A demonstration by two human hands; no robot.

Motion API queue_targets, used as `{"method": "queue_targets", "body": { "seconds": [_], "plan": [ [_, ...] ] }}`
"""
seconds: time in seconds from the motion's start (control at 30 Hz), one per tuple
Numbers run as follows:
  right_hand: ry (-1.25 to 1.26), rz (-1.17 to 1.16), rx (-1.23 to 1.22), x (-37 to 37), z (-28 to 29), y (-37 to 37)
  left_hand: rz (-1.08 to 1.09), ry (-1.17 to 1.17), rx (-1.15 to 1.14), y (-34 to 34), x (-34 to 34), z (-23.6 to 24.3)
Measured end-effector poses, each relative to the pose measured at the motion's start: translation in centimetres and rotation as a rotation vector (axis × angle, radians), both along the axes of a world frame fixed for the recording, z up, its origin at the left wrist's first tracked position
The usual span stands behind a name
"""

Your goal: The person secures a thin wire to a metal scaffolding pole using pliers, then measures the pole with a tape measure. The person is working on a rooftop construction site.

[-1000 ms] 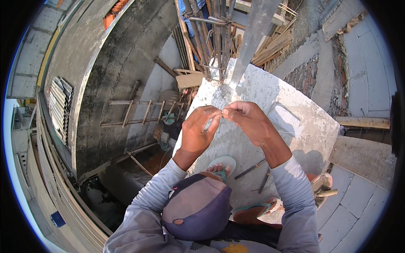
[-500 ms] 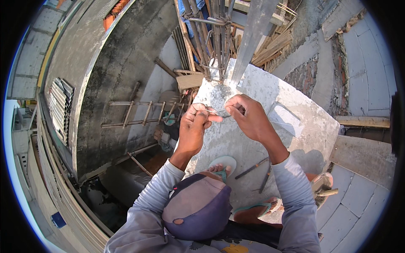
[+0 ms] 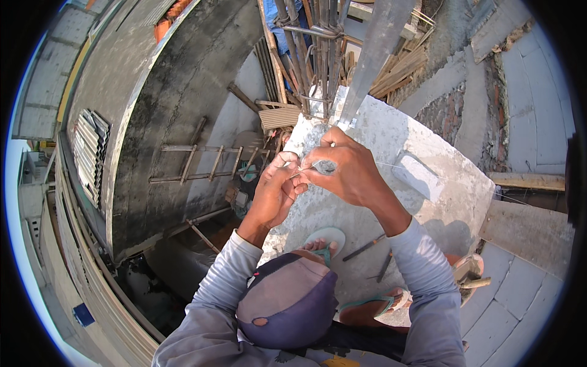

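Note:
My left hand [image 3: 276,188] is closed in a pinch, its thumb and forefinger on a thin white string [image 3: 299,169]. My right hand [image 3: 343,168] pinches the same string right beside it, so the fingertips of both hands almost touch. From behind my right hand the string runs off to the right, past a whitish block [image 3: 417,175] on the pale concrete slab [image 3: 342,220]. Exactly how the string passes between the fingers is hidden. On the slab by my feet lie two slim dark tool handles, one [image 3: 364,248] nearer the left sandal and another [image 3: 384,267].
Beyond my hands, tied steel bars [image 3: 318,55] rise from the slab beside a flat metal bar [image 3: 374,55]. At left, a wooden ladder [image 3: 211,164] stands lower down. Lumber [image 3: 400,67] is piled behind. A wood-handled tool [image 3: 474,283] sits right of my feet.
My right hand has moved left and its fingers have come up against those of my left hand. The short stretch of string between them is now mostly covered.

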State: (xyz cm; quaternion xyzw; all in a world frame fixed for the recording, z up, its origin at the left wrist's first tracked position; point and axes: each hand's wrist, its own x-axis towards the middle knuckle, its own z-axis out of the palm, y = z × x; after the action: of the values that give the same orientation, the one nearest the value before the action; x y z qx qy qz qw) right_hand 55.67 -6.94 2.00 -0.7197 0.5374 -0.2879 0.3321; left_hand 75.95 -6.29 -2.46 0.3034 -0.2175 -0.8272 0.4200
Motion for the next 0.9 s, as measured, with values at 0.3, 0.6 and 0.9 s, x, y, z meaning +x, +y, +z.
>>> {"method": "queue_targets", "body": {
  "seconds": [0.3, 0.6, 0.9],
  "plan": [
    [-0.290, 0.104, -0.085, -1.8, -1.1, 0.5, -0.114, 0.162, 0.265, -0.4, -2.0, 0.7],
    [-0.511, -0.186, 0.360, -2.0, -0.1, 0.8, 0.119, -0.347, -0.384, 0.1, -3.4, 0.0],
    [-0.307, -0.136, 0.289, -1.8, 0.4, 0.4, 0.126, -0.558, -0.429, 0.2, -3.3, 1.3]
  ]
}}
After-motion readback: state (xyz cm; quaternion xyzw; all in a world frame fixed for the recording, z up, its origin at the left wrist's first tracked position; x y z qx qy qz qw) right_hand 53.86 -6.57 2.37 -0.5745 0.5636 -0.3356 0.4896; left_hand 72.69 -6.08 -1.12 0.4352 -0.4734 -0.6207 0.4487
